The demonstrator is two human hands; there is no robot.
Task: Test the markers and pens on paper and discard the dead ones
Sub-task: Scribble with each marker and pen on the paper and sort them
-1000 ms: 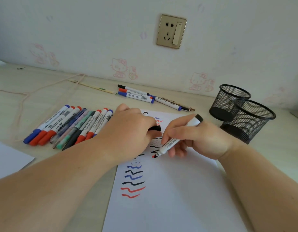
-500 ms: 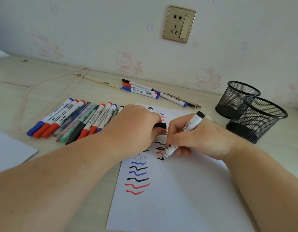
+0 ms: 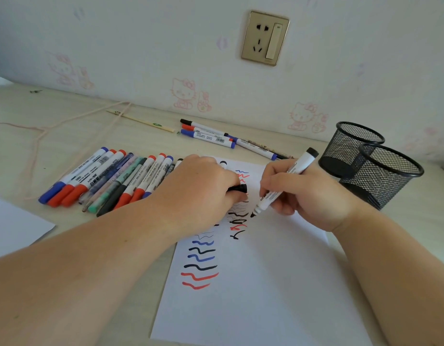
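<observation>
**A:** Why is the black marker (image 3: 283, 184) held at that slant?

**B:** It is pinched by the right hand (image 3: 303, 196), thumb and forefinger curled round the lower barrel, so that the tip (image 3: 252, 215) is brought onto the paper (image 3: 253, 295) just beyond the fingertips. A test stroke is judged to be in hand; fresh black squiggles (image 3: 237, 229) lie directly below the tip.

**A:** And the other hand?

**B:** The left hand (image 3: 198, 191) is laid on the sheet to keep it steady, and a black cap (image 3: 238, 188) is gripped in its curled fingers, presumably kept ready for re-closing the marker.

**A:** What lies outward from the fingers?

**B:** Beneath the left wrist a column of blue, black and red test lines (image 3: 201, 265) is seen. Beyond the left knuckles, a row of capped markers and pens (image 3: 103, 181) is lined up on the desk (image 3: 66, 131), probably sorted. Further off, past both hands, a smaller group of markers (image 3: 211, 136) is set by the wall. Just beside the right wrist, two black mesh cups (image 3: 375, 168) stand touching, perhaps meant for sorted or dead pens; nothing can be made out in them.

**A:** Can any writing be read?

**B:** Printed labels and a barcode are visible on the barrels, but no brand can be read.
</observation>
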